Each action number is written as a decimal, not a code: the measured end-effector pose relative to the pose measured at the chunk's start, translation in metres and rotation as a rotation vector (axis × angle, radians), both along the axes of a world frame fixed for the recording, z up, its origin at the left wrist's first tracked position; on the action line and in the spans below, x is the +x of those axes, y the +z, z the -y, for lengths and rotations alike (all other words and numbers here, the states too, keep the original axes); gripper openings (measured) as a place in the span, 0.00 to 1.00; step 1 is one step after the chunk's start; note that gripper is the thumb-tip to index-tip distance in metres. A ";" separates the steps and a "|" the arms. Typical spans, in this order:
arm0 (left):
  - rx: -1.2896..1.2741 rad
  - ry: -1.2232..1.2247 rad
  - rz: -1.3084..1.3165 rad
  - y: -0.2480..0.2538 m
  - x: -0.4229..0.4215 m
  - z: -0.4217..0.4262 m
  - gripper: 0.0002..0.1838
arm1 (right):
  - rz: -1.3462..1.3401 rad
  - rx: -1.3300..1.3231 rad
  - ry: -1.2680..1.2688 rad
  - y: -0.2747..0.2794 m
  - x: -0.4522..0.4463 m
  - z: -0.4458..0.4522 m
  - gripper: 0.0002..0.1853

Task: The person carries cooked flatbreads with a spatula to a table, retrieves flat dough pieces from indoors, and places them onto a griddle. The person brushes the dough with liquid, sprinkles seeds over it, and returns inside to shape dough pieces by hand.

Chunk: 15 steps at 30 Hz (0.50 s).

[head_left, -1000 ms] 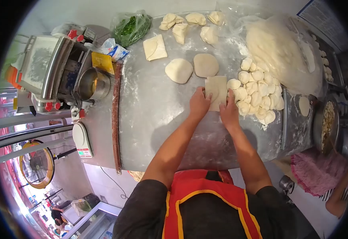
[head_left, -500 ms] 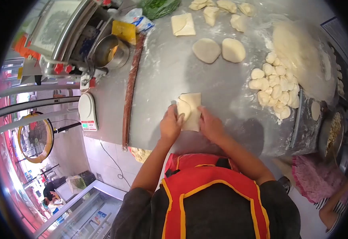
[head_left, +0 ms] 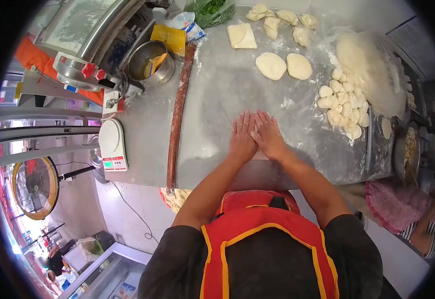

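Note:
My left hand (head_left: 243, 137) and my right hand (head_left: 268, 135) lie side by side, flat and palms down, with fingers stretched out and the thumbs meeting. The folded dough piece is almost wholly hidden under them; a pale edge (head_left: 260, 156) shows between the wrists. Two round flat dough pieces (head_left: 270, 66) (head_left: 298, 66) rest farther back on the metal table (head_left: 217, 99). A folded square of dough (head_left: 242, 36) is behind them to the left. To the right sits a heap of small dough balls (head_left: 346, 104).
A long brown rolling pin (head_left: 181, 114) lies on the left, near a metal pot (head_left: 151, 62), a yellow scraper (head_left: 169, 40) and a white scale (head_left: 112, 143). Greens in a bag (head_left: 211, 11) are at the back. Plastic-covered dough (head_left: 369, 70) lies right. Another person's arm (head_left: 429, 214) shows far right.
The dough piece was brought from beside the dough balls toward the table's front and folded. My hands have gone from holding its sides to lying flat over it.

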<state>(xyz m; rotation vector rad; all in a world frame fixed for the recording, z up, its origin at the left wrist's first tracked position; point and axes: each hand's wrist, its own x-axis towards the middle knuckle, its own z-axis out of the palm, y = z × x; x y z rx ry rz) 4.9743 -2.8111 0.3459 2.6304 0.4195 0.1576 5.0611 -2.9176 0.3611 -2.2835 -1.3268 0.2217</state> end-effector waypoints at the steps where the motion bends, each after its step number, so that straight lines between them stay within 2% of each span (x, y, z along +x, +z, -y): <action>1: -0.046 -0.015 0.034 0.000 -0.001 -0.007 0.32 | -0.004 0.064 -0.014 0.002 0.006 0.003 0.28; 2: -0.093 -0.031 0.064 -0.002 -0.002 -0.014 0.32 | -0.011 0.127 -0.027 0.002 0.011 0.004 0.27; 5: -0.511 0.379 0.006 0.033 -0.002 -0.034 0.28 | -0.509 0.104 -0.461 -0.003 0.034 -0.001 0.23; 8: -0.585 0.387 -0.180 0.029 0.025 -0.048 0.21 | -0.730 -0.024 -0.524 -0.003 0.044 -0.022 0.19; 11: -0.795 0.241 -0.328 0.035 0.036 -0.058 0.19 | -0.676 -0.126 -0.390 0.018 0.042 -0.023 0.18; 14: -0.351 0.024 0.075 0.032 0.008 -0.044 0.20 | -0.289 0.114 -0.137 0.031 0.018 0.003 0.20; 15: -0.311 0.005 0.116 0.030 -0.005 -0.033 0.21 | -0.236 0.149 -0.124 0.031 0.004 0.011 0.21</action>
